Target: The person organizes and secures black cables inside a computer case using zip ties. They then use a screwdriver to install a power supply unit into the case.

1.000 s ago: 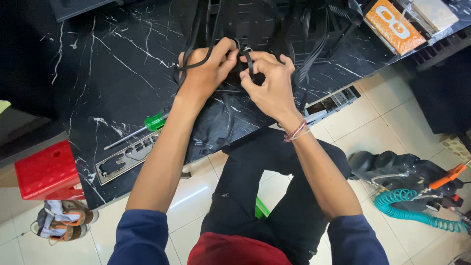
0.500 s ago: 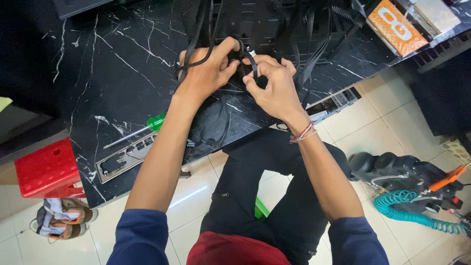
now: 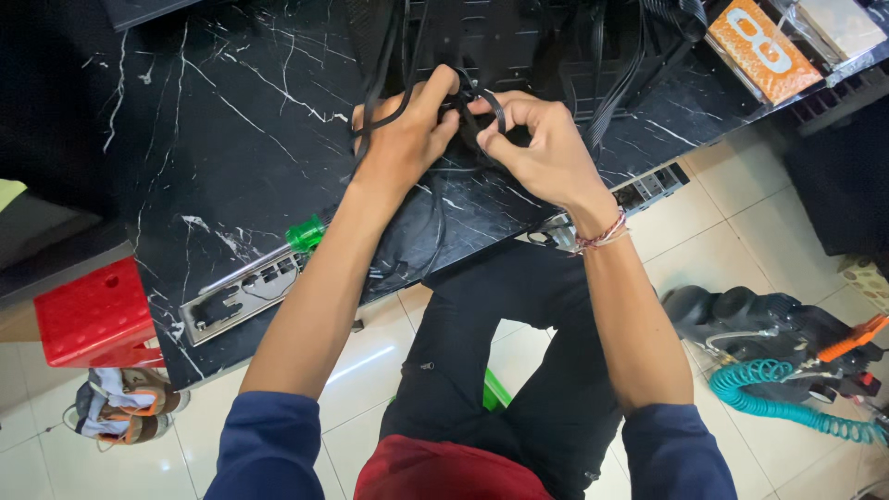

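Both my hands meet over a black marble table [image 3: 213, 139], working a bundle of black cables [image 3: 477, 102]. My left hand [image 3: 407, 139] is closed around several black cable strands that run up toward a black computer case [image 3: 519, 37]. My right hand [image 3: 542, 148] pinches a small loop of the same black cable between thumb and fingers. The two hands touch at the fingertips. A red and white thread band circles my right wrist.
A green-handled screwdriver [image 3: 301, 236] and a silver metal port plate [image 3: 236, 301] lie near the table's front edge at left. An orange box [image 3: 764, 51] sits at back right. A red stool [image 3: 88, 315], shoes and a teal coiled hose [image 3: 787, 398] are on the floor.
My right hand has shifted slightly and now holds a small cable loop more openly between its fingers. My left hand keeps its grip in about the same place.
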